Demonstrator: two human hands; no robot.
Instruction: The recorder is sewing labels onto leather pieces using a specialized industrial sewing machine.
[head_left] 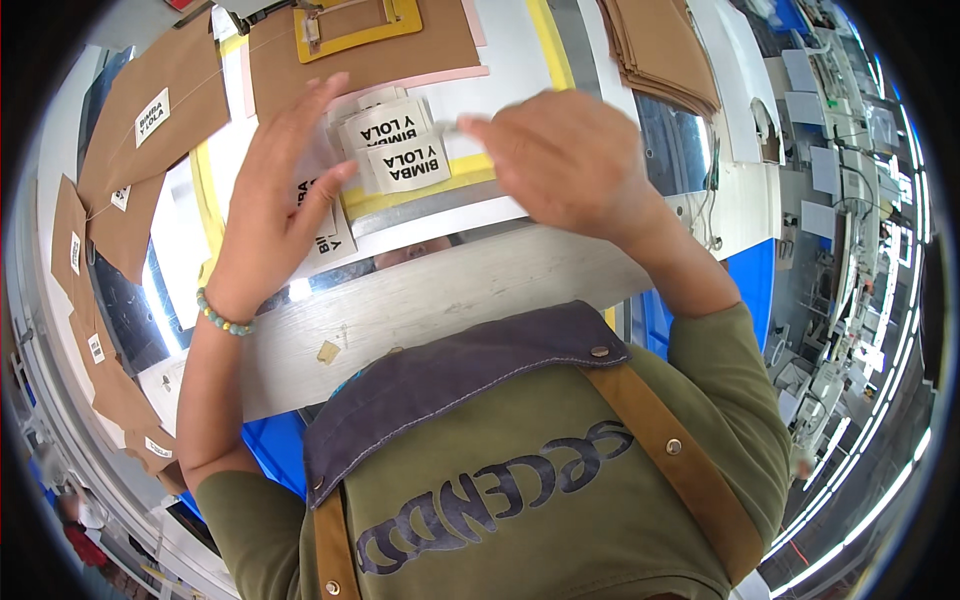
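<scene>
Several white labels with dark print [408, 165] lie overlapping in a small pile between my hands. My left hand [275, 190] is open, fingers stretched and thumb apart, over the pile's left side. More printed labels [335, 235] show partly under and below it. My right hand [560, 160] is closed in a pinch at the pile's right edge. A small pale bit shows at its blurred fingertips, too unclear to name. Just beyond the pile lies a brown sheet [400, 62] with pink edging, and on it stands a yellow frame [375, 28].
Brown pieces with sewn-on labels [150, 150] trail down the left side, linked by thread. A stack of brown sheets [660, 50] lies at the far right. Yellow tape [548, 40] borders the white work surface. A pale table edge [440, 300] runs before me, with blue bins [750, 290] below.
</scene>
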